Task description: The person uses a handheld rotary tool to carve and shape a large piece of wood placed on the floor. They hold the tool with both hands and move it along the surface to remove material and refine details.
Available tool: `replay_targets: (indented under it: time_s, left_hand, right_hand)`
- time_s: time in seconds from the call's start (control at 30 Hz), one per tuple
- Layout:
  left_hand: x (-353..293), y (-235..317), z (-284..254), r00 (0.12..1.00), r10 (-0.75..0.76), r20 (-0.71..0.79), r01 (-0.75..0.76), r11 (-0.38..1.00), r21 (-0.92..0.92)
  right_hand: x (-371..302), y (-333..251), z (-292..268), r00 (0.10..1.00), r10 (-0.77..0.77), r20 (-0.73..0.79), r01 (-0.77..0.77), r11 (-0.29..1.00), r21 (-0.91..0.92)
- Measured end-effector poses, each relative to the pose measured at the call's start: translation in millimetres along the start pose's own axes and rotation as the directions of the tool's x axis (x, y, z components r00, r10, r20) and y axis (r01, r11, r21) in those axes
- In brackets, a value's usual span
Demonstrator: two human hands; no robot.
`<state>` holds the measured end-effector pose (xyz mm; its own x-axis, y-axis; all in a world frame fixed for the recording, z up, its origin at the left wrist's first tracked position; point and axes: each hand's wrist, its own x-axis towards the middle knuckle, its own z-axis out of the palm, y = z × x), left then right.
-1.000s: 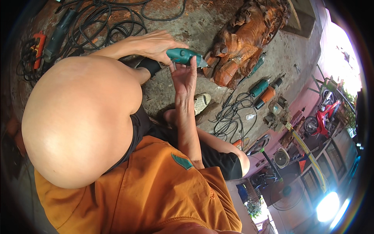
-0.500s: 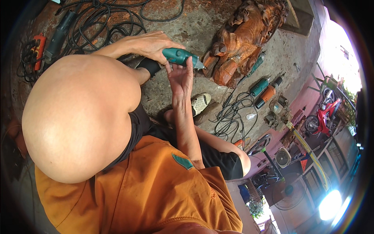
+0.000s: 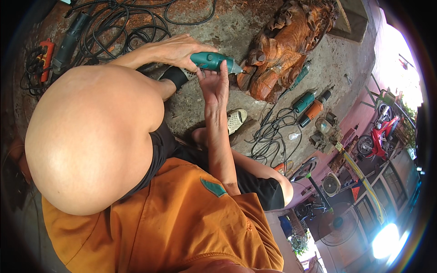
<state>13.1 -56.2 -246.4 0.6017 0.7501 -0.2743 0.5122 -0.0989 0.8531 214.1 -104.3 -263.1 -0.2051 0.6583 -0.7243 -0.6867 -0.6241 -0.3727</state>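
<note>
A green die grinder (image 3: 211,62) lies across both my hands, its silver nose pointing right. My left hand (image 3: 180,51) is wrapped over the rear of its body from above. Below it my right hand (image 3: 214,86) grips near the nose, thumb up along the side and fingers under the body. The thin bit reaches the lower left edge of a carved brown wooden sculpture (image 3: 277,68), which rests on the concrete floor; whether it touches the wood I cannot tell.
Several corded tools lie around: a green grinder (image 3: 303,101), an orange tool (image 3: 314,112) and a slim green tool (image 3: 300,77) by the sculpture. Black cables (image 3: 273,132) coil below them, and more cord (image 3: 123,27) at upper left. My bent knee (image 3: 91,141) fills the left side.
The die grinder has shifted slightly right with both hands, bringing its bit closer to the sculpture's edge. The sculpture stays where it was.
</note>
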Motion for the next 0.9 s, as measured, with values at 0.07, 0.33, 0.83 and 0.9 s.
replay_targets:
  time_s: [0.07, 0.33, 0.83, 0.9]
  left_hand:
    - [-4.7, 0.8, -2.1, 1.000, 0.010, -0.005, -0.010, 1.000, 0.006]
    - [-7.3, 5.7, -3.5, 0.991, -0.046, 0.128, 0.047, 0.999, -0.003]
    - [-11.2, -0.8, -0.3, 0.991, -0.020, 0.135, 0.025, 0.999, -0.032]
    - [-9.5, -2.6, 1.2, 0.995, -0.024, 0.094, 0.028, 0.999, -0.037]
  right_hand:
    - [-1.9, 3.2, 0.8, 1.000, 0.014, 0.011, -0.014, 1.000, 0.009]
    - [-13.3, 14.6, -7.2, 0.999, 0.027, -0.031, -0.024, 0.997, 0.075]
    - [-22.5, 20.6, -1.8, 0.999, 0.030, -0.022, -0.028, 0.996, 0.090]
    - [-17.0, 14.2, 0.8, 0.999, 0.031, -0.013, -0.030, 0.997, 0.066]
